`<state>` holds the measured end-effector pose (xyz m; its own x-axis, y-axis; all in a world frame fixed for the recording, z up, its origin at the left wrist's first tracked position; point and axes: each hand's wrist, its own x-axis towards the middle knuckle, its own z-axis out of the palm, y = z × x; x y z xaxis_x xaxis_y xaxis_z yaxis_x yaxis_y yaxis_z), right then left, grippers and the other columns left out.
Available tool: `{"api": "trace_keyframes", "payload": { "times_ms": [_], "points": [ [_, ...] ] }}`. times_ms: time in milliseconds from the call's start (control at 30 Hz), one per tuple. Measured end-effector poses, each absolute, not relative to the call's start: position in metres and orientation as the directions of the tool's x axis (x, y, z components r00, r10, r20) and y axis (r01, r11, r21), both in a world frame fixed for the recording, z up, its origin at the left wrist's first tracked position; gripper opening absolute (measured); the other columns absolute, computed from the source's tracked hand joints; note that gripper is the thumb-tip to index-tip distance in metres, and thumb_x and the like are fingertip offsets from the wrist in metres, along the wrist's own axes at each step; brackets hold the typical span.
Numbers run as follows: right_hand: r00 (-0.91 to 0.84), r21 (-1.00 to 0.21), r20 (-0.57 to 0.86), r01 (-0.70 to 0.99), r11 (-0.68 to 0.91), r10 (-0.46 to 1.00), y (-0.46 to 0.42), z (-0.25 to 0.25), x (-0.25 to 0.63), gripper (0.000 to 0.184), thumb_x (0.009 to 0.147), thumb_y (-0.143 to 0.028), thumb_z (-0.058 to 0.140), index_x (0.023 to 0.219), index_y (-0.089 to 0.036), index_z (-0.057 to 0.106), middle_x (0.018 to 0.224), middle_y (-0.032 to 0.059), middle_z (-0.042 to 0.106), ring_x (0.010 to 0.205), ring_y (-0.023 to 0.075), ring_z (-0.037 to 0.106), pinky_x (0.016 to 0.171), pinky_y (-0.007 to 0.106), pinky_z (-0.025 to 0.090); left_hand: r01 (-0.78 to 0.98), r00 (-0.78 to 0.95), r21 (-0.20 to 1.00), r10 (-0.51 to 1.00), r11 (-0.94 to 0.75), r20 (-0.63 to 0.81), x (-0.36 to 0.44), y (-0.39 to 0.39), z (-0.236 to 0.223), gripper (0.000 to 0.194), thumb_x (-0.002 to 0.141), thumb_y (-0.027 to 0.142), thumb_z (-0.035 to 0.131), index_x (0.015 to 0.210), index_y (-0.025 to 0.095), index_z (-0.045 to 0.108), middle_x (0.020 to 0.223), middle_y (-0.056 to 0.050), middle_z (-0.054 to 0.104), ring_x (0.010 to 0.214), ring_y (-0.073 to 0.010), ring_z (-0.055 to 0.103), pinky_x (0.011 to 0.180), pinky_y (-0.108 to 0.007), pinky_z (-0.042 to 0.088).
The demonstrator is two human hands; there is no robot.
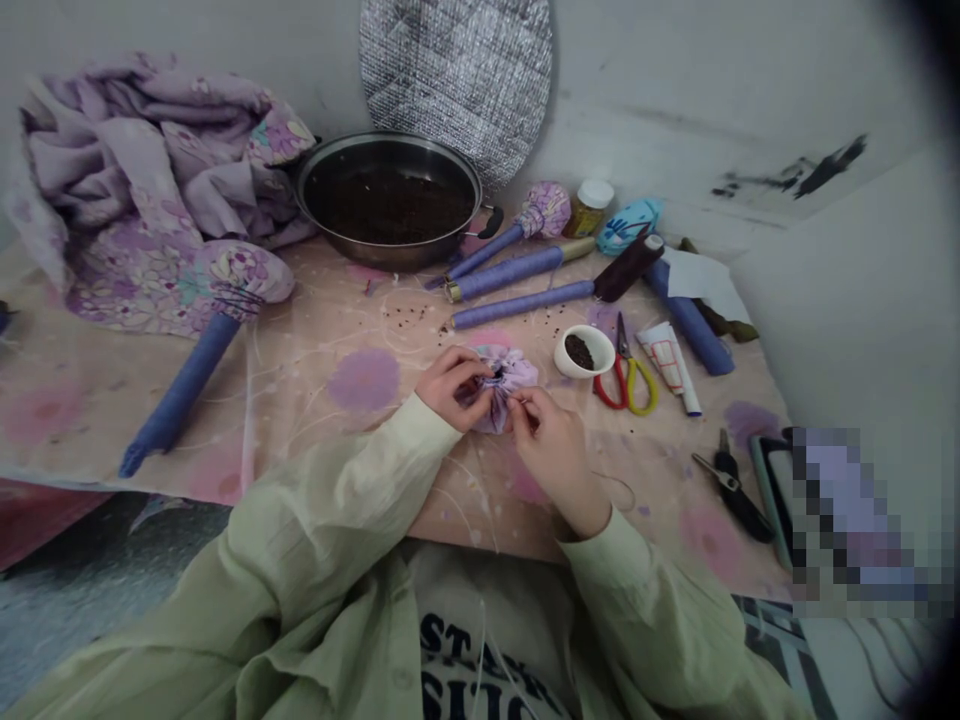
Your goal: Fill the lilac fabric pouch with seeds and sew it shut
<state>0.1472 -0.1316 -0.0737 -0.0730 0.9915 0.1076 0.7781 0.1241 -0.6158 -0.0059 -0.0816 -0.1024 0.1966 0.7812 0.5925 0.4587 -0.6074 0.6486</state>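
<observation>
Between my hands is a small gathered pouch of purple floral fabric (517, 368), its edge puckered around a dark opening. My left hand (454, 388) pinches the pouch's left side near that opening. At the lower right of the fabric, the thumb and fingers of my right hand (551, 440) are pressed together on its edge; whether they also hold a needle or thread is too small to tell. A thin thread loop (624, 490) shows beside my right wrist. Just right of the pouch stands a small white cup (574, 370) with dark granules in it.
Red-and-yellow-handled scissors (628, 385) and a white tube (671, 368) lie right of the cup. Behind are blue wrapped rods (517, 272) and a large pan (390, 255) of dark material. Left lie a fabric-headed stick (187, 390) and bunched floral cloth (142, 190). Pliers (739, 495) rest at right.
</observation>
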Motion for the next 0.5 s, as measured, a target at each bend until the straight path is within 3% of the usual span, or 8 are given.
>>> {"api": "trace_keyframes", "payload": {
  "times_ms": [500],
  "points": [
    [-0.005, -0.66, 0.064, 0.75, 0.046, 0.998, -0.1304, -0.0756, 0.1409, 0.016, 0.084, -0.025, 0.044, 0.085, -0.019, 0.058, 0.071, 0.0044, 0.068, 0.06, 0.017, 0.062, 0.058, 0.027, 0.041, 0.41, 0.219, 0.663, 0.773, -0.626, 0.595, -0.0082, -0.0801, -0.1018, 0.011, 0.073, 0.022, 0.059, 0.078, 0.013, 0.064, 0.084, -0.005, 0.058, 0.068, -0.0093, 0.059, 0.054, -0.017, 0.052]
  ]
}}
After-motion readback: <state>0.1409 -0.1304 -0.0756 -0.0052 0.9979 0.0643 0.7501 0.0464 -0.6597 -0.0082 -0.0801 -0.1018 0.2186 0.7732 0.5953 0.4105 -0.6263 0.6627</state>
